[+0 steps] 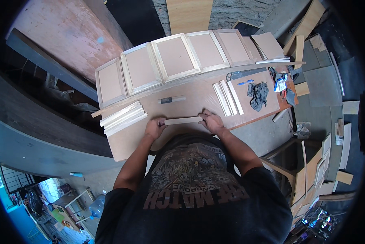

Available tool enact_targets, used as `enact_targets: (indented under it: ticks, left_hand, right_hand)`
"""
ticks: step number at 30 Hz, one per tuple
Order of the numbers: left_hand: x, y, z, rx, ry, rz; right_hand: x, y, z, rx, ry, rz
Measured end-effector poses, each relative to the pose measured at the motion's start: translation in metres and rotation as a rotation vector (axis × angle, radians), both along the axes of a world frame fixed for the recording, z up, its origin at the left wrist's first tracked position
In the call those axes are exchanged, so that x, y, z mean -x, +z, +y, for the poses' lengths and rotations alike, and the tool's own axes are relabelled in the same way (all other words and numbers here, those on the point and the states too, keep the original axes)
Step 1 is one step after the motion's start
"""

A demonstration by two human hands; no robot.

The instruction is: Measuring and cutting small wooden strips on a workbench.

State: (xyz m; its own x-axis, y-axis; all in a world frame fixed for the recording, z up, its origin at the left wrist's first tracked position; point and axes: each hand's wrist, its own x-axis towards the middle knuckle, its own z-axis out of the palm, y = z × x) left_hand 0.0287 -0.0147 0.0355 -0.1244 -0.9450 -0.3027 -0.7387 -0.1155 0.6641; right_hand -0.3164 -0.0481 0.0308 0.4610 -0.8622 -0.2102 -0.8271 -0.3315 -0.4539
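Note:
A short pale wooden strip point(183, 120) spans the gap between my two hands, close to my body over the near edge of the workbench point(150, 142). My left hand point(155, 127) is closed on its left end, and my right hand point(211, 120) grips the right end. Left of my left hand lies a stack of similar wooden strips point(123, 118). Several more strips point(228, 98) lie side by side beyond my right hand. A small dark tool with a pale bar point(171, 99), its kind unclear, rests on the bench ahead of my hands.
Framed panels point(176, 57) stand in a row along the bench's far side, behind a long wooden board point(150, 90). To the right are a handsaw point(247, 74), a blue pen-like item point(245, 82) and a crumpled dark cloth point(258, 96). A large curved dark panel point(48, 122) flanks the left side.

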Motion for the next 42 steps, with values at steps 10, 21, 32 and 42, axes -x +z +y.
enact_targets:
  ticks: [10, 21, 32, 42]
  left_hand:
    - [0.002, -0.021, 0.020, 0.218, -0.041, -0.046]
    - [0.001, -0.021, 0.025, 0.209, 0.000, -0.047]
    - [0.000, -0.012, 0.024, 0.113, 0.076, 0.002]
    - [-0.015, -0.025, 0.053, 0.147, 0.260, 0.030]
  right_hand:
    - [-0.005, 0.000, -0.002, -0.028, -0.002, 0.003]
    - [0.003, 0.025, 0.009, -0.167, -0.283, -0.115]
    - [-0.005, 0.017, -0.014, -0.092, -0.317, -0.150]
    - [-0.069, 0.000, -0.088, -0.218, -0.478, -0.505]
